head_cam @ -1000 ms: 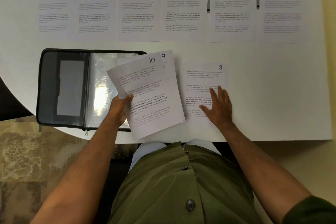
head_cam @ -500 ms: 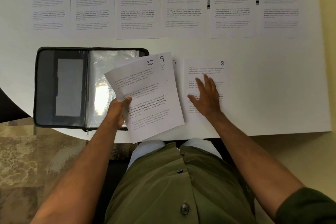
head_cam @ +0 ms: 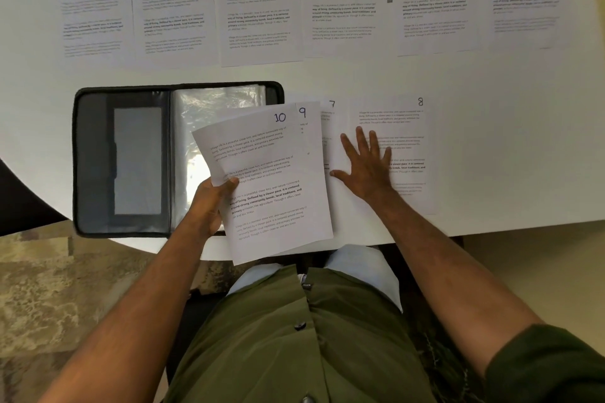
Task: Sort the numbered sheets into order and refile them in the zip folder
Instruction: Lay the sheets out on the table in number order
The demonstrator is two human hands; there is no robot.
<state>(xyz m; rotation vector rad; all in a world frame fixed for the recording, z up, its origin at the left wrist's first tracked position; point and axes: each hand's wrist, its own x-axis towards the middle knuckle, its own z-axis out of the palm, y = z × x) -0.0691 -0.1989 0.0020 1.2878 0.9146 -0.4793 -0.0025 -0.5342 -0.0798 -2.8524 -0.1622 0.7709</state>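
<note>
Sliding leftward since the earlier frame, the right hand [head_cam: 368, 170] had pushed sheet 8 [head_cam: 407, 141] off sheet 7 [head_cam: 331, 127], baring its number. Its fingers [head_cam: 360, 141] lay flat and spread. Nearer, the left hand [head_cam: 212, 199] pinched sheets 10 [head_cam: 271, 180] and 9 [head_cam: 309, 127] over the open zip folder [head_cam: 131, 160]. Best pressed lightly, so only one sheet travels. Sheets 1–4 lined the far bench [head_cam: 491, 82].

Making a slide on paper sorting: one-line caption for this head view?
Left hand holds sheets 10 and 9; right hand presses flat on sheet 8 beside the open zip folder.
</note>
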